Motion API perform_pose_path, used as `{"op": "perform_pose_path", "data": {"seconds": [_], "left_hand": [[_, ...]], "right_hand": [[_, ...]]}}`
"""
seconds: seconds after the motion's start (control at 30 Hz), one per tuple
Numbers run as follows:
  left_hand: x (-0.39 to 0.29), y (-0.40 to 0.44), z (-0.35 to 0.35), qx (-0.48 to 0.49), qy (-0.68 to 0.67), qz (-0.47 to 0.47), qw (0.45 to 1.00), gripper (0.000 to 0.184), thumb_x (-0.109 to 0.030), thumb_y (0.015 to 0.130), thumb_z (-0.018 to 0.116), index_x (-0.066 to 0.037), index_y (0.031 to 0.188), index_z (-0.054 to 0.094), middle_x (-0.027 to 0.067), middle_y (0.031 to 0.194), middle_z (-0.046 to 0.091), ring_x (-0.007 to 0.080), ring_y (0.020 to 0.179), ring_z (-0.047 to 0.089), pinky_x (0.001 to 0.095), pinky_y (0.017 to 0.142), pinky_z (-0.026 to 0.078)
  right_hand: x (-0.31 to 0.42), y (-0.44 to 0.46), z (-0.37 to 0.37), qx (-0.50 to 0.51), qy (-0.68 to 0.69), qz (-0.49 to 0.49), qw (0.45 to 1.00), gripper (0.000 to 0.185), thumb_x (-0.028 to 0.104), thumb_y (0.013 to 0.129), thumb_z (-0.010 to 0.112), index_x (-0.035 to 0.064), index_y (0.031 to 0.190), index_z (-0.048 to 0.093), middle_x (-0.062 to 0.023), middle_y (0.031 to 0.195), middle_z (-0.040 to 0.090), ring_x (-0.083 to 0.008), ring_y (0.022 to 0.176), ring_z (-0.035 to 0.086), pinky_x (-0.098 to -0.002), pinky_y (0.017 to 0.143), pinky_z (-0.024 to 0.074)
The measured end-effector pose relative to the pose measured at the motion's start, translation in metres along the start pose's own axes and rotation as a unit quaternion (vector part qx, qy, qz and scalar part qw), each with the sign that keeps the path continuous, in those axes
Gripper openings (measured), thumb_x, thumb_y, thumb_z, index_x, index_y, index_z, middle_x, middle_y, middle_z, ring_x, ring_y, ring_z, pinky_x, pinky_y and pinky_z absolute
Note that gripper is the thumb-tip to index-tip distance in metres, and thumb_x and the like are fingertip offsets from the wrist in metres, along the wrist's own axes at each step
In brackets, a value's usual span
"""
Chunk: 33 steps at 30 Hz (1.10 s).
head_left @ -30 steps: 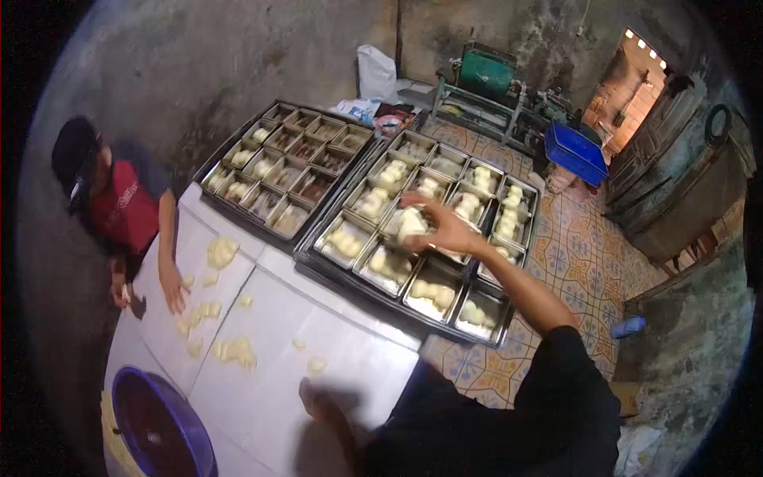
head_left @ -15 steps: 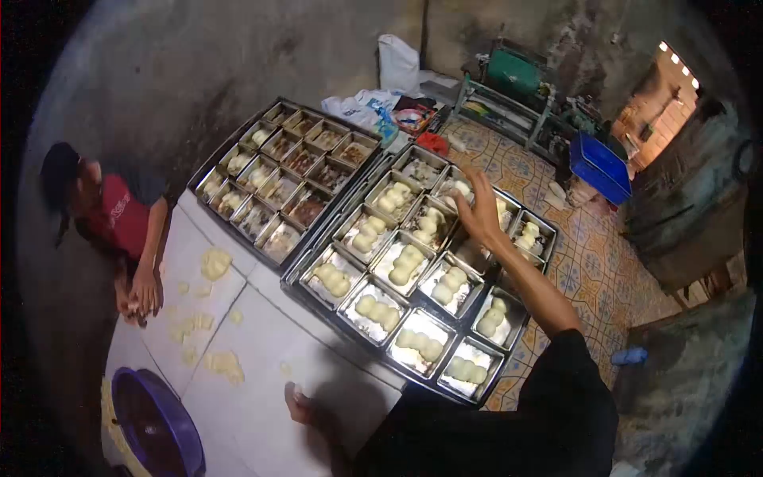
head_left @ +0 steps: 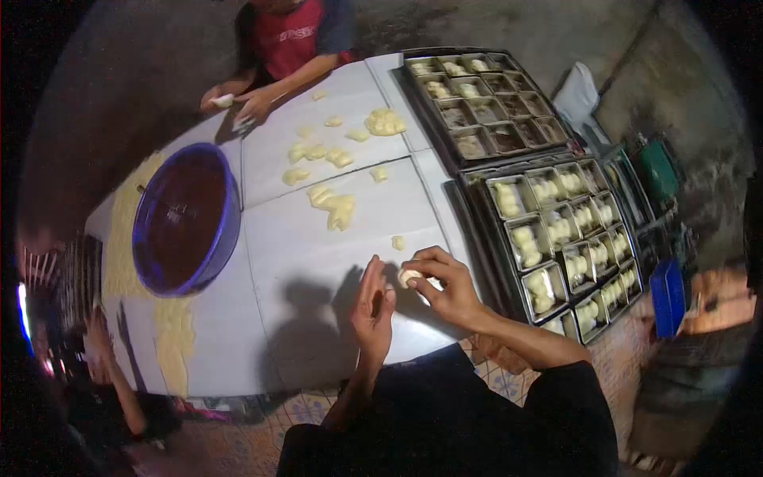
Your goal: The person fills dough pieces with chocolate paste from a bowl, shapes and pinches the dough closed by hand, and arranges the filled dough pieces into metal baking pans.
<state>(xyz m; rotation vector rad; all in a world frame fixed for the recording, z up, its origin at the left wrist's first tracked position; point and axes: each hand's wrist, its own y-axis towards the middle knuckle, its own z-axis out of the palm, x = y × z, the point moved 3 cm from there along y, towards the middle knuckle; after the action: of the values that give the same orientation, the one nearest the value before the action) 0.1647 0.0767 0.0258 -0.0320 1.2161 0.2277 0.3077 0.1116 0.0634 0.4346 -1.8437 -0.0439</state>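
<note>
Shifted from the pans (head_left: 524, 195), the right hand (head_left: 450, 288) is pinching dough (head_left: 410, 277); the left hand (head_left: 371, 310) is holding fingers (head_left: 369, 276) straight; shirt lettering (head_left: 298, 33) is blurring.

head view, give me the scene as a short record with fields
right hand: holds a small dough piece
left hand: open beside the right hand
tabletop: white, scattered dough pieces
basin: purple, dark inside
tins: metal, many holding dough
beyond tabletop: person in red-and-dark shirt
left edge: another person's arm
</note>
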Motion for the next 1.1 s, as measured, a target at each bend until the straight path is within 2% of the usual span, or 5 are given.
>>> {"op": "perform_pose_path", "data": {"seconds": [0.37, 0.57, 0.8, 0.9, 1.1], "left_hand": [[-0.035, -0.023, -0.181, -0.073, 0.06, -0.097, 0.991, 0.013, -0.005, 0.083, 0.069, 0.0, 0.094, 0.068, 0.0059, 0.092, 0.065, 0.0114, 0.088, 0.06, 0.0247, 0.079, 0.047], [-0.029, -0.012, -0.207, 0.098, -0.712, -0.103, 0.687, 0.074, -0.053, 0.089, 0.054, 0.006, 0.131, 0.04, 0.0199, 0.131, 0.048, 0.0254, 0.121, 0.048, 0.0407, 0.103, 0.041], [-0.102, 0.166, -0.302, 0.008, -0.014, -0.045, 0.999, 0.091, -0.072, 0.088, 0.031, 0.008, 0.129, 0.046, 0.0255, 0.121, 0.057, 0.0286, 0.115, 0.054, 0.0403, 0.102, 0.038], [-0.084, 0.24, -0.351, -0.118, 0.531, -0.114, 0.832, 0.089, -0.068, 0.092, 0.016, 0.006, 0.119, 0.056, 0.029, 0.119, 0.057, 0.0386, 0.118, 0.052, 0.0455, 0.101, 0.037], [-0.093, 0.218, -0.327, -0.039, 0.567, -0.254, 0.783, 0.093, -0.073, 0.09, 0.013, 0.002, 0.117, 0.061, 0.0231, 0.122, 0.059, 0.0391, 0.117, 0.053, 0.046, 0.1, 0.037]], "right_hand": [[0.044, 0.044, 0.199, 0.207, 0.038, -0.155, 0.965, 0.048, 0.046, 0.095, 0.047, 0.0078, 0.121, 0.062, -0.0161, 0.132, 0.041, -0.0303, 0.125, 0.035, -0.0442, 0.098, 0.0367], [0.01, 0.046, 0.264, 0.321, 0.247, 0.093, 0.91, 0.084, 0.05, 0.084, 0.063, 0.0038, 0.145, 0.027, -0.0134, 0.147, 0.03, -0.0256, 0.131, 0.031, -0.0426, 0.109, 0.0277], [-0.026, 0.078, 0.26, 0.156, 0.356, 0.162, 0.907, 0.105, 0.07, 0.074, 0.061, 0.0175, 0.151, 0.011, -0.0073, 0.146, 0.027, -0.0225, 0.121, 0.041, -0.045, 0.091, 0.0433], [-0.036, 0.077, 0.258, 0.151, 0.265, 0.13, 0.943, 0.095, 0.062, 0.081, 0.06, 0.0179, 0.151, 0.012, -0.0088, 0.144, 0.031, -0.0214, 0.118, 0.044, -0.0423, 0.086, 0.0472], [-0.064, 0.061, 0.266, 0.141, 0.366, 0.196, 0.899, 0.072, 0.035, 0.096, 0.053, 0.0126, 0.151, 0.012, -0.0122, 0.143, 0.034, -0.0224, 0.117, 0.048, -0.0335, 0.088, 0.0475]]}}
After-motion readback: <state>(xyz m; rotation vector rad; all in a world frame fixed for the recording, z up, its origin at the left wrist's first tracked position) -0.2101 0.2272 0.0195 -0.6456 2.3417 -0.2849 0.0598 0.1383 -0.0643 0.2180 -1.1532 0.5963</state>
